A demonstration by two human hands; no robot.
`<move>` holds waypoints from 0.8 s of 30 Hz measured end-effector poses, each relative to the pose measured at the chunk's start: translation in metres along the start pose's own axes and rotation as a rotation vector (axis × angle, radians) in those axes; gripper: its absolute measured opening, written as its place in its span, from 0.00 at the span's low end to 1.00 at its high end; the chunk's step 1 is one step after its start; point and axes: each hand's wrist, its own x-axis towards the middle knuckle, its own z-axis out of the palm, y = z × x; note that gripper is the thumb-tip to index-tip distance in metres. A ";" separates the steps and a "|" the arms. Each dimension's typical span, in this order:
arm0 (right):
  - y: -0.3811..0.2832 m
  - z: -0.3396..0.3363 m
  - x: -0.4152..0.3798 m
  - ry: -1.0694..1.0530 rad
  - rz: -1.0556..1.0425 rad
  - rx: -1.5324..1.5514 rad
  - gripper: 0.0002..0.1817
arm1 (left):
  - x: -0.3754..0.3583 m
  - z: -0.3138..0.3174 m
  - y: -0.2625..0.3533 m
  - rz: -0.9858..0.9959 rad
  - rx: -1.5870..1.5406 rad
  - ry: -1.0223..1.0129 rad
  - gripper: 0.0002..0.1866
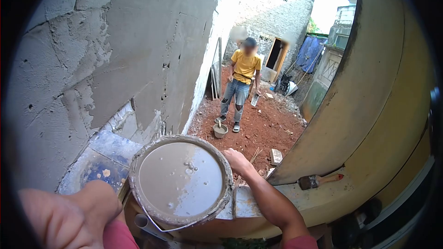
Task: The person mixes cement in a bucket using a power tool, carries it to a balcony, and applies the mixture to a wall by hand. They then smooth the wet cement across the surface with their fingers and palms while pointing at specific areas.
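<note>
A bucket filled nearly to the rim with wet grey cement slurry stands on the ledge in front of me, its wire handle hanging down the near side. Bubbles float on the slurry. My right hand is closed at the bucket's far right rim, its fingertips partly hidden. At the lower left, very close to the camera, is my left hand; its palm creases show, but its fingers are out of sight. It is left of the bucket, and I see nothing in it.
A partly plastered wall rises on the left. A paintbrush lies on the ledge at right, beside a curved yellow wall. Below, a person in a yellow shirt stands on red soil by a small bucket, holding a trowel-like tool.
</note>
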 end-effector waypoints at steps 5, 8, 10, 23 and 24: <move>0.003 0.006 0.002 -0.056 0.055 -0.028 0.12 | 0.002 -0.002 0.005 0.013 0.032 0.011 0.19; -0.001 0.001 -0.002 -0.053 0.054 -0.013 0.13 | 0.004 -0.001 0.000 -0.008 0.052 0.013 0.18; -0.012 -0.013 -0.004 -0.036 0.050 -0.021 0.15 | 0.008 -0.002 -0.004 -0.013 0.076 0.013 0.18; -0.013 -0.014 -0.004 -0.062 0.077 -0.043 0.14 | 0.014 -0.053 -0.080 -0.200 0.813 0.096 0.16; 0.002 0.001 0.002 -0.044 0.061 -0.070 0.13 | 0.014 -0.045 -0.080 -0.305 0.948 0.144 0.23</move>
